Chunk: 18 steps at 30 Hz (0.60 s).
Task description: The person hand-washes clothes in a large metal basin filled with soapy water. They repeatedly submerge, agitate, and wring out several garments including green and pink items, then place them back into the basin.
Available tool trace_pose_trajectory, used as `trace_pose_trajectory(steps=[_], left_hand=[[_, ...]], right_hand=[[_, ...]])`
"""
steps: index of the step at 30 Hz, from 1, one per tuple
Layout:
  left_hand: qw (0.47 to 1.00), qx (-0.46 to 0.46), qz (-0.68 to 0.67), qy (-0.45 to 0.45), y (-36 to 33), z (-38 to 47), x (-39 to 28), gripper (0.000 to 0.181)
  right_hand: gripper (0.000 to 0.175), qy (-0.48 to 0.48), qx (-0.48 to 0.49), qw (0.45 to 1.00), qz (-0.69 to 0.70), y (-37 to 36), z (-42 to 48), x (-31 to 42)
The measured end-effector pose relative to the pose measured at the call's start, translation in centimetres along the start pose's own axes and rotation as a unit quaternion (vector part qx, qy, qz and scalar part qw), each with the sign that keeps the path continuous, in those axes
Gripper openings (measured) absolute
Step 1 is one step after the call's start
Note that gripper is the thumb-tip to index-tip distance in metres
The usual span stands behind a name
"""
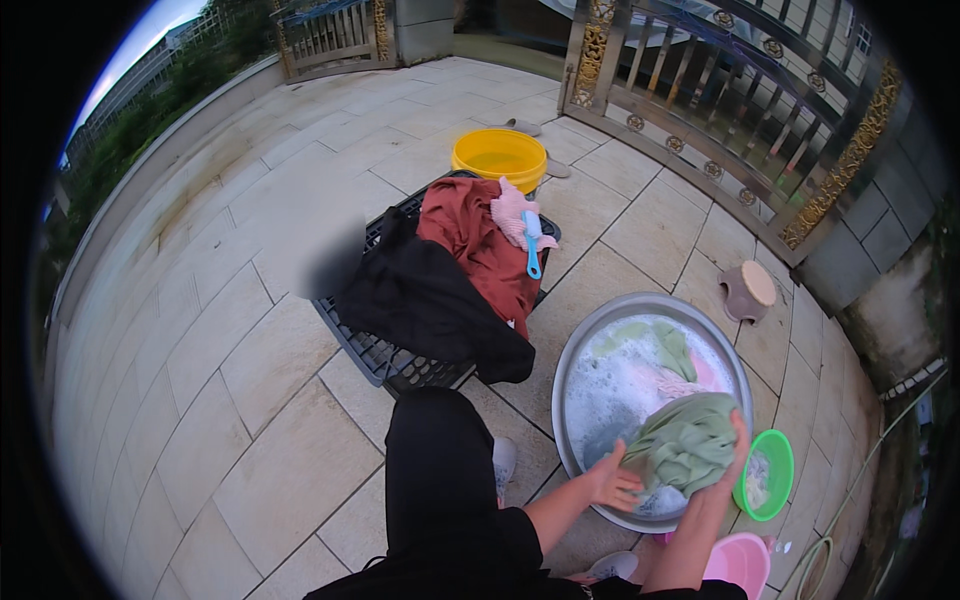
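Over a large metal basin (pixel 564 390) of foamy water is a bunched light green cloth (pixel 686 442). My right hand (pixel 736 450) grips the cloth along its right side. On the other side of the bundle, my left hand (pixel 616 478) has its fingers spread; whether the fingertips touch the fabric is hard to tell. Suds (pixel 611 375) cover much of the water. Among them lie another piece of green fabric (pixel 675 349) and some pink fabric (pixel 679 382), partly under the foam.
A black plastic crate (pixel 356 352) carries black clothing (pixel 427 300), reddish-brown clothing (pixel 480 232), a pink cloth (pixel 510 214) and a blue-handled brush (pixel 532 251). Around are a yellow bucket (pixel 499 169), small stool (pixel 748 291), green basin (pixel 784 480), pink basin (pixel 739 562), hose (pixel 847 487) and metal gate (pixel 705 112).
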State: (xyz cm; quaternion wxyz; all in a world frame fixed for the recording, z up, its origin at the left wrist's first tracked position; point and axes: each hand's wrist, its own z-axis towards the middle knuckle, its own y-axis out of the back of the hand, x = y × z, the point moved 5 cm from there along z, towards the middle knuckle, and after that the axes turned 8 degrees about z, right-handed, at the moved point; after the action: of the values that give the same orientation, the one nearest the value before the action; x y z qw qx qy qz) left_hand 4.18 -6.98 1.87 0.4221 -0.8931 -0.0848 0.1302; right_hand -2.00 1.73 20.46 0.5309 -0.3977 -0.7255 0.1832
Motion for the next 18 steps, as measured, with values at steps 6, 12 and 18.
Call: trace_pose_trajectory(steps=[6, 12, 18], left_hand=[[0.970, 0.021, -0.140, -0.196, -5.9, 0.1, -8.7, 0.050], [0.905, -0.076, -0.191, -0.373, -4.0, -1.2, -15.7, 0.023], [0.869, -0.222, 0.082, -0.434, -0.7, -1.9, -15.5, 0.042]], right_hand=[[0.045, 0.043, 0.062, 0.995, 0.059, -5.4, -2.2, 2.8], [0.044, 0.081, 0.076, 0.994, 0.020, -0.2, -0.3, 3.8], [0.036, 0.134, -0.163, 0.952, -0.221, 18.9, 6.1, -2.5]])
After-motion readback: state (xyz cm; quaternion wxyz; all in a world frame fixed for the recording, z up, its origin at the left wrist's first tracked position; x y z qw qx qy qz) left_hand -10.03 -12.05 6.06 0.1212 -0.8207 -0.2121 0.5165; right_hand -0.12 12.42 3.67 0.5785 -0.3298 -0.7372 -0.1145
